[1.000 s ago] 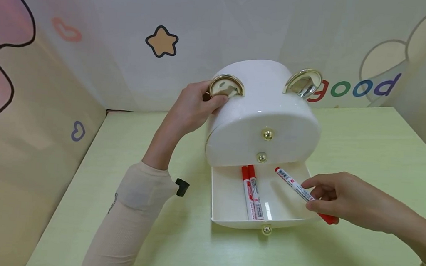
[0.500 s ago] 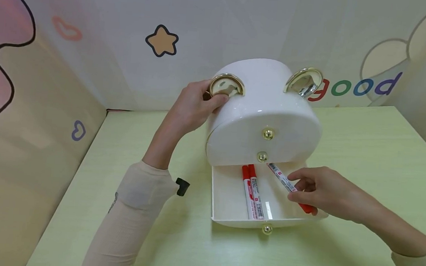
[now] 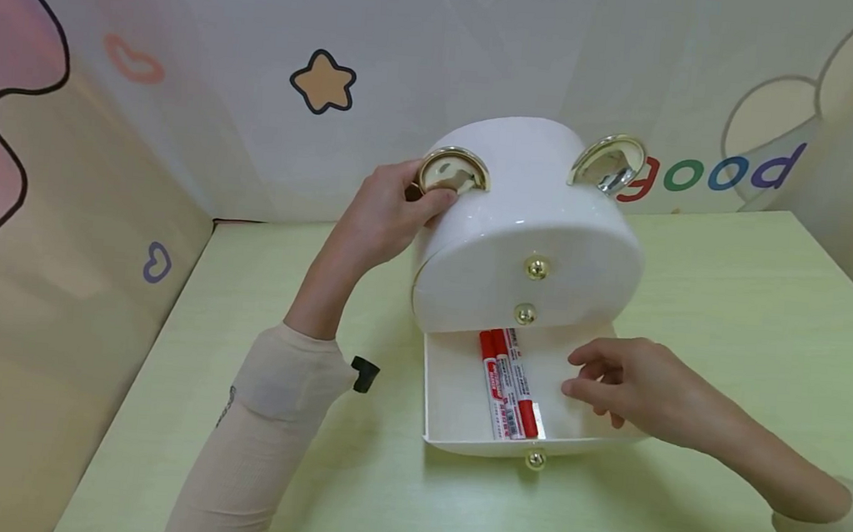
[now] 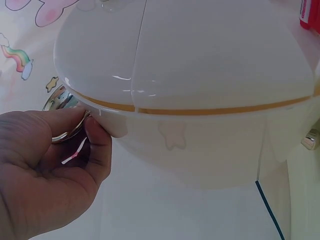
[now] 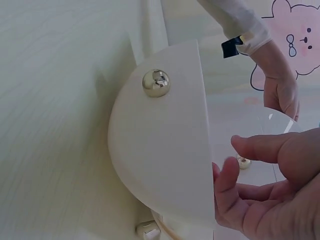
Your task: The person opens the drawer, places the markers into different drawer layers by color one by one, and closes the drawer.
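Note:
A white rounded box with gold ears and gold ball knobs stands on the table, its lower drawer pulled out. My left hand pinches the left gold ear between thumb and fingers; the left wrist view shows this grip from the side. Three red-and-white markers lie side by side in the drawer's middle, the rightmost with its red cap toward the front. Over the drawer's right part hovers my right hand, fingers loosely bent and holding nothing. In the right wrist view the drawer front hides the markers.
The right gold ear sticks out at the box's upper right. A drawer knob projects at the front. Behind the pale green table rises a printed backdrop.
My right hand has carried a marker left into the drawer and let go of it; it lies against the other two. The left hand keeps its hold on the ear.

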Demonstrator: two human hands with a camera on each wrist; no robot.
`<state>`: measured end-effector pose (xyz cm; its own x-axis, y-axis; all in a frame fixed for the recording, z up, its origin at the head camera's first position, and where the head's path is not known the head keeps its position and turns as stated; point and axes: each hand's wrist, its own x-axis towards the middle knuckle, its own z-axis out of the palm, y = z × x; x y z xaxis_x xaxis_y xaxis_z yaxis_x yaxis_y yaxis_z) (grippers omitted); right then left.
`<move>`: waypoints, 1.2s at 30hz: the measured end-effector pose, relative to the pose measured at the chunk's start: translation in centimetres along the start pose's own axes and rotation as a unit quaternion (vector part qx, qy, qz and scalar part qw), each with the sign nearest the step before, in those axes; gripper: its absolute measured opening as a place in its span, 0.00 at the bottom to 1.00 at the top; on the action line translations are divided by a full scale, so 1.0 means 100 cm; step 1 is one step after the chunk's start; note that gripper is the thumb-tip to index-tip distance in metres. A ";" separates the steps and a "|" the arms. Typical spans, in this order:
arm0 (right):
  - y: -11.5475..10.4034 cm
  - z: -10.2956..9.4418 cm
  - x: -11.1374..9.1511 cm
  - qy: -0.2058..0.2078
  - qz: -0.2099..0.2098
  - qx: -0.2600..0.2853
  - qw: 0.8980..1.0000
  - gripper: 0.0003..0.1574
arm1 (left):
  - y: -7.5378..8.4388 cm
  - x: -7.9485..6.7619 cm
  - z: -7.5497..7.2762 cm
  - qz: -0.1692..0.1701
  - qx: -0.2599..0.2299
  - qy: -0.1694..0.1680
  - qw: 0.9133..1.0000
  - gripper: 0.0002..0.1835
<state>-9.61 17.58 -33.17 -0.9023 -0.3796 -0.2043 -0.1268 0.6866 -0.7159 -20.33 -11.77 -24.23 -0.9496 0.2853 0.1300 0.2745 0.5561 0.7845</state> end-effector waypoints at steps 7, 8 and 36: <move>-0.001 0.001 -0.012 0.019 -0.013 0.003 1.000 0.22 | 0.000 0.000 0.000 0.004 -0.001 0.000 1.000 0.10; -0.002 0.002 -0.014 0.029 -0.022 -0.001 0.999 0.20 | 0.000 -0.001 0.000 0.005 -0.001 0.000 1.000 0.10; 0.001 0.050 -0.058 0.152 -0.178 -0.015 0.972 0.10 | 0.000 0.001 0.001 0.005 0.004 0.000 1.000 0.11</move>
<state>-2.31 16.71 -35.40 -0.8782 -0.3993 0.2632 -0.4619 0.5651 -0.6836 -20.40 -11.69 -24.30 -0.9468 0.2909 0.1376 0.2849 0.5591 0.7786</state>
